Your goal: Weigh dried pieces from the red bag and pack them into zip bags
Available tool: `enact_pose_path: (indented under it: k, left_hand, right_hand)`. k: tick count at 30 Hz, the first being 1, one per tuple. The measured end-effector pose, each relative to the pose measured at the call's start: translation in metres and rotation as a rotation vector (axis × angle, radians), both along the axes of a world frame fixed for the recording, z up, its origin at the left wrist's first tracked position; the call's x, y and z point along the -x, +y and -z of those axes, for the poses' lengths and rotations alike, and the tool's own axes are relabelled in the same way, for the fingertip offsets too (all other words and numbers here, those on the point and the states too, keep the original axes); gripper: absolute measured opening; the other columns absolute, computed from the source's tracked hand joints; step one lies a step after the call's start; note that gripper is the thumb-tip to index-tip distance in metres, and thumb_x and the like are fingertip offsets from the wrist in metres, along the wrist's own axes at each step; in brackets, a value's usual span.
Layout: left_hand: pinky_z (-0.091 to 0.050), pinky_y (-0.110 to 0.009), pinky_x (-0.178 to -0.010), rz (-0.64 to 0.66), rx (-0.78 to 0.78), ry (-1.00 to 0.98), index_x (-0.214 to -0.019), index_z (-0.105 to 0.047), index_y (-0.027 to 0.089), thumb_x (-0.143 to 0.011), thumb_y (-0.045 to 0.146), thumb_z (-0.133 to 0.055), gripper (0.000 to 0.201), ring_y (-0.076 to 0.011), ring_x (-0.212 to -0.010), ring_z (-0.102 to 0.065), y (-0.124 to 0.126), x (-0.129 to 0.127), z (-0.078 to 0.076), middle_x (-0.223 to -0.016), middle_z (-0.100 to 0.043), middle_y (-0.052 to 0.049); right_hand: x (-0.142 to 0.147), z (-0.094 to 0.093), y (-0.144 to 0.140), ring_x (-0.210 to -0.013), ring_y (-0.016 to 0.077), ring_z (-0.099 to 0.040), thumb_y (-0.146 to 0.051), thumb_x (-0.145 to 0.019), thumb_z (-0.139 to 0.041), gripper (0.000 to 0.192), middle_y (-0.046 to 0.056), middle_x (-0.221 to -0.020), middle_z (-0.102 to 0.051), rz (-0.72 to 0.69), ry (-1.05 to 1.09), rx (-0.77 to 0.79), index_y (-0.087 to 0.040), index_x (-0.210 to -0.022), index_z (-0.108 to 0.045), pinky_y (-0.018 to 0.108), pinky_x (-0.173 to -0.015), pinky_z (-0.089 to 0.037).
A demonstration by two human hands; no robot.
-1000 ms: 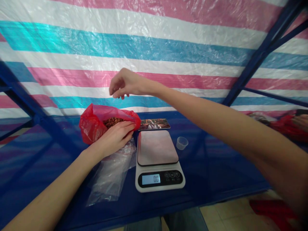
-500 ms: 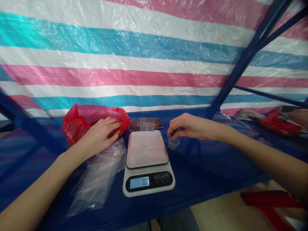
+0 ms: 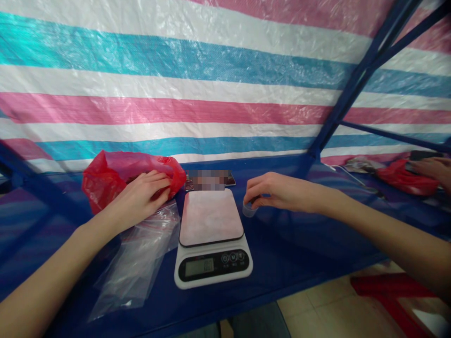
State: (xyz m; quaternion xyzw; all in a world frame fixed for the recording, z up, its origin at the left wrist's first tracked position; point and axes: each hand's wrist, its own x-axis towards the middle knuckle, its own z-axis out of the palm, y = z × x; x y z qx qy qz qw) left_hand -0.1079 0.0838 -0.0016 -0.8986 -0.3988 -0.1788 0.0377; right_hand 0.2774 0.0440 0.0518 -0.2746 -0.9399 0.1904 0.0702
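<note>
Seemingly mid-grasp, a person stands at a blue counter [image 3: 299, 244] that runs along a striped pink, white and blue tarp wall [image 3: 211, 80]. Their right hand [image 3: 273, 191] hovers low over a small clear plastic cup [image 3: 248, 210], fingers curled down around its rim; the cup is mostly hidden beneath them, so I cannot tell whether the grip has closed. The cup stands upright with its mouth up and its long axis vertical, just beside the right back corner of a white digital scale [image 3: 211, 237] near the middle of the counter.

Their left hand [image 3: 143, 199] lies flat, fingers together, pressing on the mouth of a red plastic bag [image 3: 120, 176] toward the back left of the counter. A crumpled clear plastic bag [image 3: 137, 260] lies in front of it, reaching toward the counter's front edge and touching the scale's left side. A phone-like object [image 3: 209, 180], blurred, lies behind the scale.

To do this well, I would judge that the cup is best pinched lightly by its wall, kept level and upright, because thin plastic dents easily, while the left hand keeps the red bag steady.

At the far right end, another person's hand [image 3: 431, 168] rests near a second red bag [image 3: 405, 180].
</note>
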Motion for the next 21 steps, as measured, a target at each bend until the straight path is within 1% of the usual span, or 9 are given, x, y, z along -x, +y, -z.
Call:
enact_pose_path:
  k: [10, 16, 21]
  left_hand:
    - [-0.051, -0.052, -0.105, 0.011, 0.011, -0.009, -0.098, -0.075, 0.018, -0.105, 0.039, -0.041, 0.04, -0.0304, -0.105, -0.071, -0.0001, 0.0006, -0.0026, -0.111, -0.079, -0.012]
    - [-0.052, -0.05, -0.102, 0.013, 0.008, -0.008, -0.093, -0.075, 0.019, -0.104, 0.038, -0.042, 0.039, -0.0303, -0.104, -0.07, -0.0015, -0.0005, -0.0055, -0.108, -0.079, -0.011]
    - [-0.052, -0.048, -0.1, 0.022, -0.014, -0.017, -0.094, -0.074, 0.019, -0.104, 0.037, -0.044, 0.036, -0.0289, -0.1, -0.07, -0.0015, 0.0003, -0.0057, -0.106, -0.079, -0.01]
  right_hand:
    - [0.004, -0.0045, 0.0006, -0.085, 0.0163, -0.072, -0.014, -0.099, -0.069, 0.016, 0.006, -0.1, -0.076, 0.03, -0.004, 0.028, -0.018, -0.104, -0.084, 0.026, -0.077, -0.052]
    - [0.0023, -0.0033, 0.0052, -0.087, 0.0168, -0.073, -0.019, -0.099, -0.071, 0.014, 0.007, -0.103, -0.076, 0.002, -0.019, 0.053, -0.017, -0.105, -0.084, 0.026, -0.078, -0.052]
    - [0.0004, -0.004, 0.0073, -0.087, 0.0166, -0.072, -0.021, -0.101, -0.069, 0.015, 0.006, -0.102, -0.076, -0.003, -0.011, 0.053, -0.018, -0.106, -0.084, 0.026, -0.078, -0.052]
